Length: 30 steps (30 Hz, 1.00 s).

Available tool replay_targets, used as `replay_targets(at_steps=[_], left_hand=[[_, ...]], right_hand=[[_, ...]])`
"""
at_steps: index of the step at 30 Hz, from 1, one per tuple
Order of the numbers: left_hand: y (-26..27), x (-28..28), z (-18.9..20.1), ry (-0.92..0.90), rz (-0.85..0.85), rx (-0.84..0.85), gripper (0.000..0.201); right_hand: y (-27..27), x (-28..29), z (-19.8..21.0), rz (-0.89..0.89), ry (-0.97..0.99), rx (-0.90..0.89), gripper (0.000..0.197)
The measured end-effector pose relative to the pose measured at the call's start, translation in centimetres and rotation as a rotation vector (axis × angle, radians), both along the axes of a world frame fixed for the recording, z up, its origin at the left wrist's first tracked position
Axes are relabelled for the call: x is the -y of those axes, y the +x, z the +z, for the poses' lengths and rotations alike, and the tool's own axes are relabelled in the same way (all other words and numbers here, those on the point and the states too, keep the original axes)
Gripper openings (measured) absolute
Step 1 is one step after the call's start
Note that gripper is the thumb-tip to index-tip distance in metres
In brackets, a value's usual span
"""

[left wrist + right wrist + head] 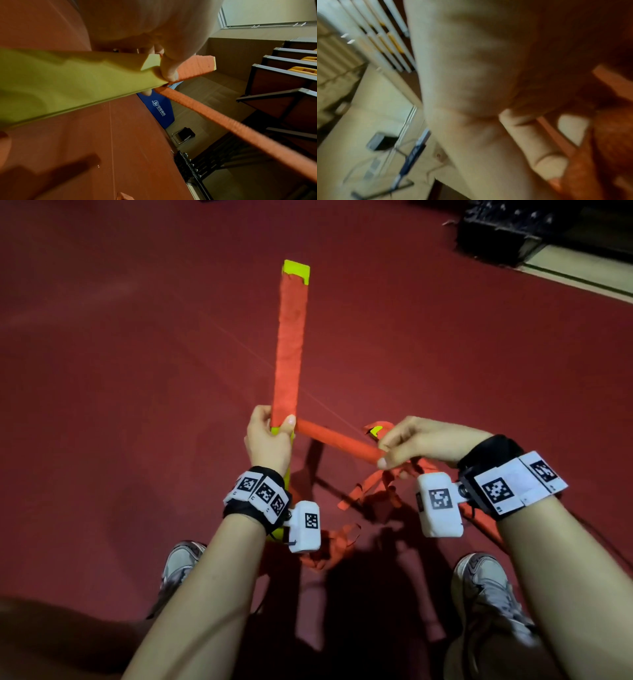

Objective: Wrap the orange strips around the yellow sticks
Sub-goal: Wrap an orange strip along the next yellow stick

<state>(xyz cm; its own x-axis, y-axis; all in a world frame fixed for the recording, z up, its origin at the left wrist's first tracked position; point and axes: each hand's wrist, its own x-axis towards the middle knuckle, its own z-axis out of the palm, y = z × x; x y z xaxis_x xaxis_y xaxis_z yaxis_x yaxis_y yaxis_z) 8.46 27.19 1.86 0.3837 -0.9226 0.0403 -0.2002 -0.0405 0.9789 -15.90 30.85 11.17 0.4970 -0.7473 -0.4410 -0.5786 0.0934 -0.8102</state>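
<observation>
Strip (337,441) taut between both grips

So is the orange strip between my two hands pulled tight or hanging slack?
Pulled tight. The orange strip runs in a straight line from the left hand on the yellow stick to the right hand, without sagging.

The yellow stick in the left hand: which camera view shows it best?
The head view. It shows the whole yellow stick, orange strip covering most of it, left hand gripping low. The left wrist view shows only its bare lower part, close and blurred. The right wrist view does not show it.
</observation>
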Motion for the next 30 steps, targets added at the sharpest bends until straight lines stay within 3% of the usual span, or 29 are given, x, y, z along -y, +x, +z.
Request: replay_targets(at_steps=[3,5,7,10,12,15,20,24,28,30], left_hand=[[0.7,0.2,0.2,-0.006,0.043,0.009,0.014],[0.7,0.1,0.2,0.000,0.046,0.002,0.015],[0.5,-0.1,0.2,0.012,0.030,-0.011,0.015],[0.1,-0.3,0.1,0.017,-0.024,-0.055,0.013],[0.2,-0.3,0.3,0.016,-0.028,-0.064,0.014],[0.7,0.0,0.4,0.024,0.010,-0.085,0.013],[1.0,0.2,0.3,0.031,0.045,-0.119,0.020],[0.9,-0.1,0.0,0.053,0.031,-0.119,0.017],[0.5,-0.5,0.3,0.026,0.021,-0.058,0.012],[0.5,-0.6,0.2,0.025,0.028,-0.058,0.012]], right_hand=[[-0.3,0.4,-0.1,-0.012,-0.089,-0.441,0.006],[-0.3,0.3,-0.1,-0.093,-0.159,-0.689,0.012],[-0.2,0.3,-0.3,-0.273,-0.293,-0.781,0.022],[-0.3,0.7,-0.7,-0.627,-0.641,-0.681,0.042],[-1.1,0.9,-0.2,-0.802,-0.817,-0.612,0.044],[-3.9,1.1,0.6,-0.974,-0.867,-0.609,0.044],[-4.7,0.9,0.6,-0.934,-0.915,-0.661,0.034],[-3.9,0.7,0.6,-0.878,-1.176,-0.440,0.057],[-3.8,0.4,2.6,-0.962,-1.295,-0.661,0.089],[-3.8,0.0,3.8,-1.018,-1.287,-0.685,0.097]])
